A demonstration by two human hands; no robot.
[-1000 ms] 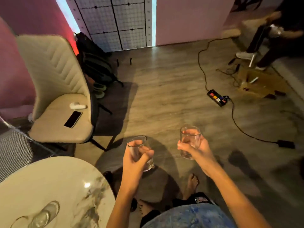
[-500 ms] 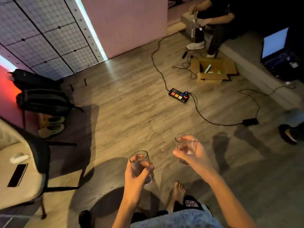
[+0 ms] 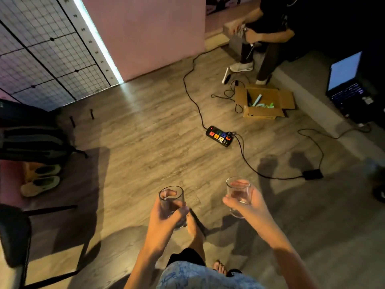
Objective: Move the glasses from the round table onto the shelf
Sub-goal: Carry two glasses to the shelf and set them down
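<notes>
Two hands forward: left hand (image 3: 164,217) grips glass (image 3: 171,202), right hand (image 3: 253,202) grips second glass (image 3: 238,191).

Two clear, straight-sided glasses are held in the air at the near middle of the scene, side by side but apart. The left glass (image 3: 170,200) stands roughly upright with its round rim open upward. The left hand (image 3: 164,221) wraps around its lower half, and a fingertip shows through the wall. The right glass (image 3: 239,193), slightly farther away and also close to upright, sits in the right hand (image 3: 253,205), thumb across its near side and fingers behind. Its thick base shows below the thumb.
</notes>
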